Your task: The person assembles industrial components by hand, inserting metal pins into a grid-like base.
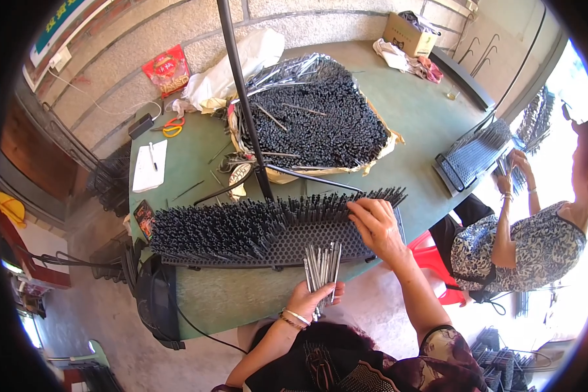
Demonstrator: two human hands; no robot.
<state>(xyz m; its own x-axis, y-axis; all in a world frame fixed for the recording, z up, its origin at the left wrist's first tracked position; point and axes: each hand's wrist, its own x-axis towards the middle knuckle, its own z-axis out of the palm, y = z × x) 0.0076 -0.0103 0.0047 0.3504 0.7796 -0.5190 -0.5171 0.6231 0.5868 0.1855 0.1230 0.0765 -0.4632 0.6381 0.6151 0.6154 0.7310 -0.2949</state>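
My left hand (307, 299) is closed around a bundle of thin silvery metal rods (322, 264), which stick up in front of the rack. The rack is a long black perforated board (294, 251) at the table's near edge. Dark thin rods (209, 228) stand upright in its holes, densely on the left and along the back; bare holes show at the front right. Over the right part of the board is my right hand (377, 225), its thumb and fingertips pinched together among the rod tops. Whatever is between those fingertips is too small to make out.
Behind the rack, a wrapped box (313, 117) holds tightly packed dark rods. A black stand pole (242, 85) rises between. Orange-handled scissors (173, 127), a notepad (148, 166) and a cardboard box (408, 36) lie on the table (424, 111). At right, another person (519, 242) handles a similar rack (467, 157).
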